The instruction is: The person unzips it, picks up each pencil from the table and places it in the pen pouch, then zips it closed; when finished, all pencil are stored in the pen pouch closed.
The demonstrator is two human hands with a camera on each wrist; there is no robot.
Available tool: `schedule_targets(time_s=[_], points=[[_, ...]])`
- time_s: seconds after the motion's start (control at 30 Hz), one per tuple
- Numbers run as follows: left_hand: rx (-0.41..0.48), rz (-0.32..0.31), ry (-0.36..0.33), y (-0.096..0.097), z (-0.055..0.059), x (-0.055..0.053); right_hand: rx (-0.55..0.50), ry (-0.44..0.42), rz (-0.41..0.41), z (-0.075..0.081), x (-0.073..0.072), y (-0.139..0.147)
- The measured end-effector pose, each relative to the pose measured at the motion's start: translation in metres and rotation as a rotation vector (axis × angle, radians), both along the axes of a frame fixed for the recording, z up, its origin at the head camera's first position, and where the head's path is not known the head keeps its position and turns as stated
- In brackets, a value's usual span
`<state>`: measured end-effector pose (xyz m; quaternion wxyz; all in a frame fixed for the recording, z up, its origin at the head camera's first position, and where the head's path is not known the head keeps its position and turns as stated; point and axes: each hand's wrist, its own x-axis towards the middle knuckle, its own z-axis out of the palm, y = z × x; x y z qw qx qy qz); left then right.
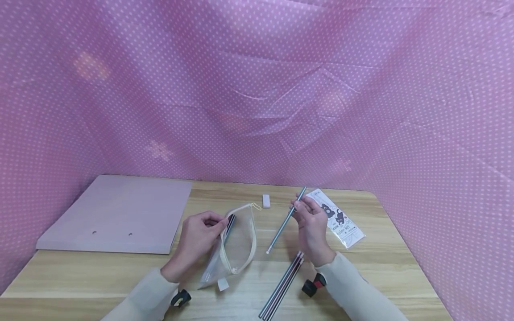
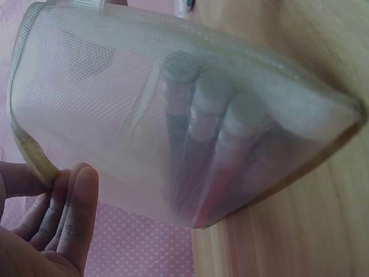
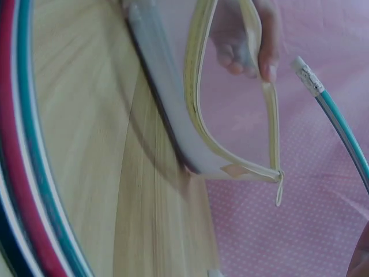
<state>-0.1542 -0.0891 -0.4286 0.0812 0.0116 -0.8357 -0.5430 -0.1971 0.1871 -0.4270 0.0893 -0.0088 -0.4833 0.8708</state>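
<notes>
My left hand [image 1: 199, 238] pinches the zipped rim of a see-through mesh pouch [image 1: 242, 236], whose mouth gapes toward the right. Several pencils with pale eraser ends [image 2: 216, 109] show through the mesh in the left wrist view. Between thumb and fingers, my right hand [image 1: 314, 229] grips a teal striped pencil [image 1: 284, 223]. Its white eraser end points down and left, apart from the pouch opening. On the table between the forearms lies a row of several pencils [image 1: 282, 285], striped teal, red and dark in the right wrist view.
Behind the pouch is a small white eraser [image 1: 266, 201]. A packaged ruler set [image 1: 341, 220] lies partly behind my right hand. A large flat lilac-grey board [image 1: 124, 214] occupies the left of the wooden table [image 1: 100, 276]. Pink dotted cloth [image 1: 257, 89] encloses the back and sides.
</notes>
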Motion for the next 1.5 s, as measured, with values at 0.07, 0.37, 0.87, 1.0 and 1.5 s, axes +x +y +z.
schedule_targets(time_s=[0.07, 0.37, 0.87, 1.0, 1.5], points=[[-0.006, 0.001, 0.005, 0.000, 0.000, 0.000, -0.034, -0.035, -0.012, -0.001, -0.001, 0.000], [-0.004, 0.010, -0.001, 0.001, 0.000, 0.000, -0.086, -0.115, -0.047, -0.011, -0.007, -0.013], [0.026, 0.006, -0.029, 0.002, 0.004, 0.001, 0.020, -0.187, -0.029, -0.025, -0.008, -0.052], [0.011, 0.006, -0.025, 0.002, 0.003, 0.002, 0.070, -0.200, 0.013, -0.029, -0.004, -0.062], [0.016, -0.010, 0.000, 0.000, 0.001, 0.001, 0.317, -0.182, 0.284, -0.030, 0.014, -0.088]])
